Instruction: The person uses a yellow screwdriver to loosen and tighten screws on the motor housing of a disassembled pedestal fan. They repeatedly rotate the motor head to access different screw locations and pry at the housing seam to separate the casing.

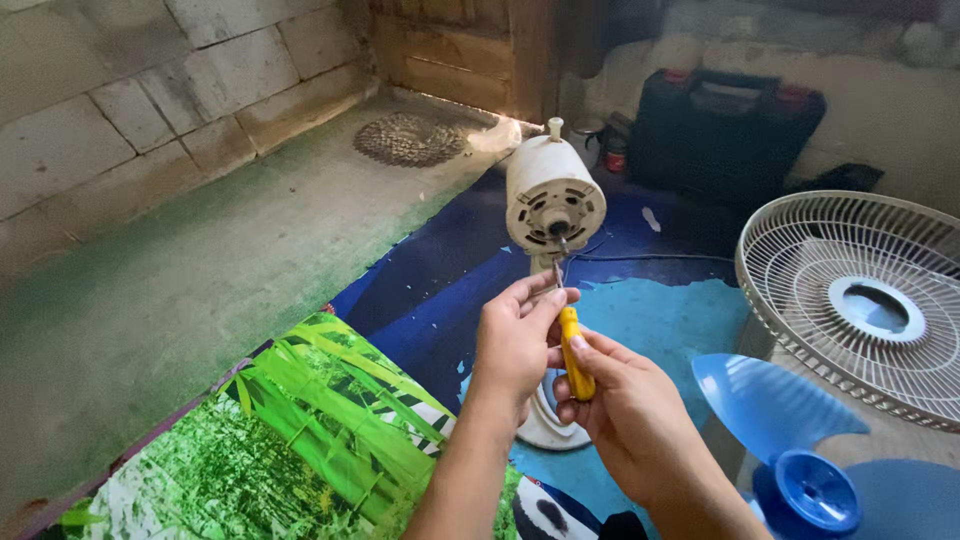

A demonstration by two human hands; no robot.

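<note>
Soft daylight, bright gap at far wall, slightly soft focus, faint shadows

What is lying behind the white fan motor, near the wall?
Behind the fan motor stands a black tool case, beside small cans. The motor covers the floor directly behind it.

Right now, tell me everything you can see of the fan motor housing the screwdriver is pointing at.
The fan motor housing is a cream, round plastic drum, grimy, with a knob on top and its bare shaft hub facing the camera. Blade and grille are off. It stands upright on a neck above its white base on the blue mat. The yellow-handled screwdriver, gripped by the right hand, has its tip at the lower front face; the left hand steadies the shank.
</note>
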